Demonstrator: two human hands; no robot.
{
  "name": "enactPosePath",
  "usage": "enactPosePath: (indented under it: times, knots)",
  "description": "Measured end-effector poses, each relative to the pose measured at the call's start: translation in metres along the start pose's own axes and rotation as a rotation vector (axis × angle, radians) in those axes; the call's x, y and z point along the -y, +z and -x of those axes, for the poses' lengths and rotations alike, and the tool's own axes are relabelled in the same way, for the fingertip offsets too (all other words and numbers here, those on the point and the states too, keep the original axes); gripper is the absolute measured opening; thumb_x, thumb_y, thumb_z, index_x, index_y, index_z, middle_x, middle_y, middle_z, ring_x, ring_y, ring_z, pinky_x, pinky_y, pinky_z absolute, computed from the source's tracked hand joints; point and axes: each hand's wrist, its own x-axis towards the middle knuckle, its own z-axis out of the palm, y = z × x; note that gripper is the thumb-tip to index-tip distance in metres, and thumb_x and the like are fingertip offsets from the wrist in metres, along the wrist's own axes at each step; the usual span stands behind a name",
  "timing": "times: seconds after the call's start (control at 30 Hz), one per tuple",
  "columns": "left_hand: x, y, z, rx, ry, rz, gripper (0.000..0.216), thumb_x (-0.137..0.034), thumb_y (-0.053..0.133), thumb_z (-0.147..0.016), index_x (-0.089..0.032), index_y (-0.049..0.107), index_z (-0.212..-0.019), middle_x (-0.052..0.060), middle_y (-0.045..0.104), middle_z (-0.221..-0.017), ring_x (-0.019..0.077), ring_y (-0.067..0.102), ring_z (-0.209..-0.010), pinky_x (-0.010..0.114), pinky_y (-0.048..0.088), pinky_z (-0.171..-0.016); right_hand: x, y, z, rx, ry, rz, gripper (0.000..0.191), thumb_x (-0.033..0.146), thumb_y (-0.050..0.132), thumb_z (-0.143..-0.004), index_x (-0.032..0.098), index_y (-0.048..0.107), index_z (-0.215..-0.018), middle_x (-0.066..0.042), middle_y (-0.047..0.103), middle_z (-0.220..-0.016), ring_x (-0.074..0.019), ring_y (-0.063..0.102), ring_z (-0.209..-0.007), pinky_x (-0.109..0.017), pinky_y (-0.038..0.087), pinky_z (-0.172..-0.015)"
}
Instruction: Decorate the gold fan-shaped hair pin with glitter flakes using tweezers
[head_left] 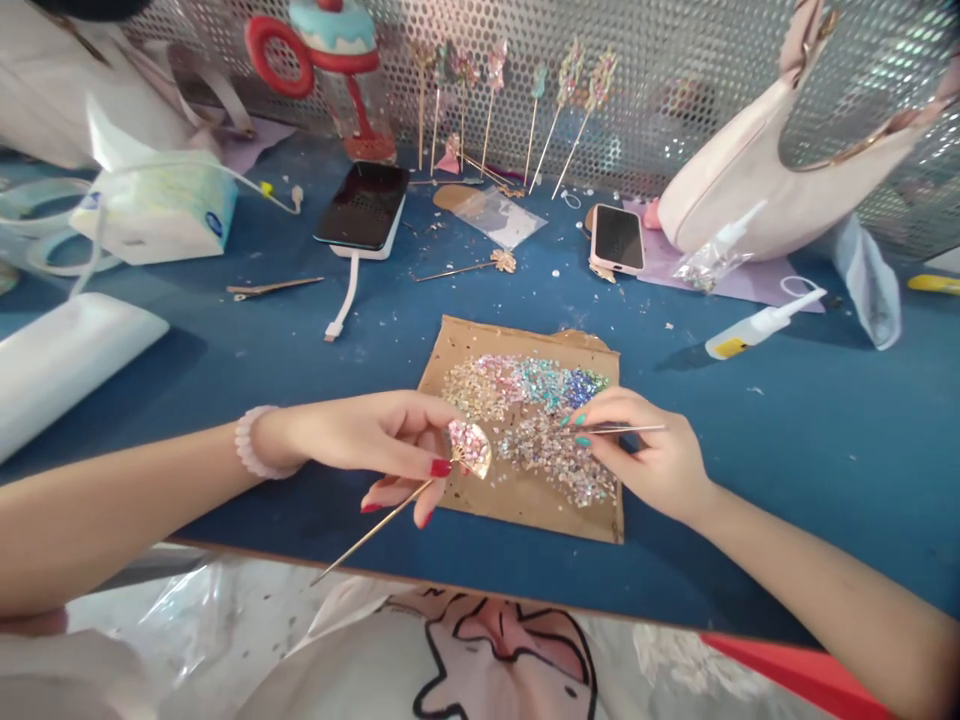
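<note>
Between the thumb and fingers of my left hand is a gold hairpin, its fan-shaped head partly covered with pink stones. The pin's long stem slants down to the left past the table's front edge. My right hand pinches a thin metal tool, probably tweezers, with its tip over the loose stones. Under both hands lies a piece of cardboard. On it are spread gold, pink, turquoise and blue stones, with a paler iridescent pile nearer me.
Finished-looking hairpins stand against the perforated metal panel. A glue bottle lies to the right, near a phone and a white bag. At left are a hair clip, another phone and a tissue pack.
</note>
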Motion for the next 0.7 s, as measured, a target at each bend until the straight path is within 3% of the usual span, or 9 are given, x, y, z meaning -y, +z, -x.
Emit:
enactPosePath:
  times: [0.13,0.47,0.7]
  knots:
    - [0.0,0.002,0.001,0.03,-0.007,-0.049,0.006,-0.023,0.053,-0.094,-0.017,0.055,-0.094,0.005,0.071,-0.069,0.0048,0.05,-0.037,0.01,0.037,-0.037,0.0,-0.001,-0.001,-0.011,0.006,0.019,0.006,0.02,0.059,-0.085,0.021,0.063,-0.09,-0.005,0.067,-0.086,-0.0157,0.065,-0.077,-0.029,0.053,-0.066]
    - [-0.001,0.011,0.0,-0.052,-0.075,-0.289,0.009,-0.016,0.05,-0.092,-0.018,0.055,-0.1,0.004,0.069,-0.076,0.0058,0.056,-0.045,0.011,0.045,-0.044,-0.005,0.0,0.002,0.076,-0.011,0.002,0.011,0.014,0.058,-0.085,0.022,0.061,-0.092,-0.006,0.067,-0.088,-0.0168,0.065,-0.085,-0.031,0.053,-0.073]
    - [-0.001,0.012,0.0,-0.059,-0.083,-0.343,0.013,-0.015,0.041,-0.095,-0.019,0.053,-0.099,0.003,0.068,-0.078,0.0053,0.057,-0.046,0.011,0.048,-0.047,-0.002,-0.002,0.001,0.092,0.003,-0.02,0.012,0.013,0.057,-0.084,0.021,0.061,-0.092,-0.006,0.066,-0.087,-0.0158,0.064,-0.08,-0.026,0.052,-0.06]
